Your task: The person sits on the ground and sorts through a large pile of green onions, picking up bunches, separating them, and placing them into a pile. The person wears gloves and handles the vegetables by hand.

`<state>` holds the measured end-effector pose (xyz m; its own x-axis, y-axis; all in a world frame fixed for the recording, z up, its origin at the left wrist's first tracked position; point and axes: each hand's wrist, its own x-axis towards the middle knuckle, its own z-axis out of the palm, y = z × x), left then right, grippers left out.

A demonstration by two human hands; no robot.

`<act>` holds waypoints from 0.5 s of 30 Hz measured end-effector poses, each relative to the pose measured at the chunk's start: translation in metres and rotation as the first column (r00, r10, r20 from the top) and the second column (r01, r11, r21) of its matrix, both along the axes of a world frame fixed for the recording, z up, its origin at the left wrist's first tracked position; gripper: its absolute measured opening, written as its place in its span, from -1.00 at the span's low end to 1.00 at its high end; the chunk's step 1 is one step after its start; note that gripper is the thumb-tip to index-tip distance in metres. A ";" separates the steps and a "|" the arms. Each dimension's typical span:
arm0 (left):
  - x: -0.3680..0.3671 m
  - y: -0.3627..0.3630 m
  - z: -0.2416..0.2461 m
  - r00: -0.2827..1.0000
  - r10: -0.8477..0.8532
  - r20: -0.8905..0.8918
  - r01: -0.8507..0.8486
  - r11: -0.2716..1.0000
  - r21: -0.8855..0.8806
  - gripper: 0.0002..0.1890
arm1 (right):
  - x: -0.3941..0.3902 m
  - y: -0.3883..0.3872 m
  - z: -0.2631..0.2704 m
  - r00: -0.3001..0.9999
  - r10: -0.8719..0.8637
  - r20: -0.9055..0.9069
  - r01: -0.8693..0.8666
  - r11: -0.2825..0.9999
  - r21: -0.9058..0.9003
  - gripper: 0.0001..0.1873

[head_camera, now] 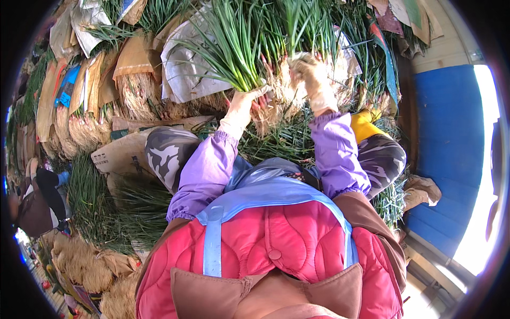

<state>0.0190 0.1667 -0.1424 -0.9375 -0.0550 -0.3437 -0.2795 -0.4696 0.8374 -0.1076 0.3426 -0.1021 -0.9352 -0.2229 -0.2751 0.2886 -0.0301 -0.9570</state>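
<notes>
My left hand (pixel 244 104), in a pale glove, is closed around the lower stems of a bunch of green onions (pixel 235 60). Their leaves fan up and to the left, while reddish bulb ends and pale roots hang below my fingers. My gloved right hand (pixel 312 75) is slightly blurred, its fingers curled on a few green onion stalks (pixel 295 34). Behind both hands stands a dense row of green onions (pixel 273 44), with a mass of stringy roots (pixel 287 85) showing between the hands.
Cut green leaves (pixel 275 145) cover the ground between my knees. Root bundles under sacking (pixel 137 56) and a white woven sack (pixel 191 67) lie to the left. A blue panel (pixel 446 159) stands at right. Another person (pixel 40 199) is at far left.
</notes>
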 end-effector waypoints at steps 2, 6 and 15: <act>0.000 0.001 -0.006 1.000 0.007 -0.027 -0.009 0.998 -0.060 -0.83 | 0.027 -0.015 -0.017 0.991 0.106 0.080 -0.090 0.979 -0.180 -0.86; 0.001 -0.002 -0.010 1.000 0.014 0.016 -0.012 0.988 -0.152 -0.83 | 0.048 -0.032 -0.034 0.964 0.202 0.176 -0.182 0.976 -0.119 -0.85; 0.014 -0.009 0.024 0.987 -0.062 0.151 -0.001 0.923 0.384 -0.70 | 0.041 -0.030 -0.049 0.891 0.449 0.059 -0.344 0.756 -0.557 -0.71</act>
